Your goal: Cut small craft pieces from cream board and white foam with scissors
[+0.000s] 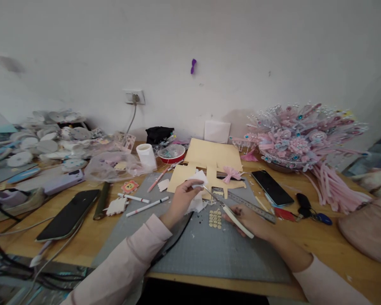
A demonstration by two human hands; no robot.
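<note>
My left hand (181, 200) pinches a small piece of white paper (200, 176) above the cutting mat. In my right hand (254, 220) are scissors with cream handles (239, 222), their blades pointing up and left to the paper's edge. Whether the blades are cutting into it is too small to tell. Below the blades, several small round beige pieces (215, 219) lie in rows on the grey cutting mat (209, 258). A metal ruler (252, 206) lies just beyond my right hand. Cut beige card (178, 178) sits behind my left hand, with white scraps near it.
Two white pens (147, 206) lie left of my hands. Phones (68, 214) flank the mat, with keys (304, 207) at right. A pink beaded arrangement (298, 135) stands at the back right. A white roll (146, 156) and red-rimmed bowl (171, 153) stand near the wall.
</note>
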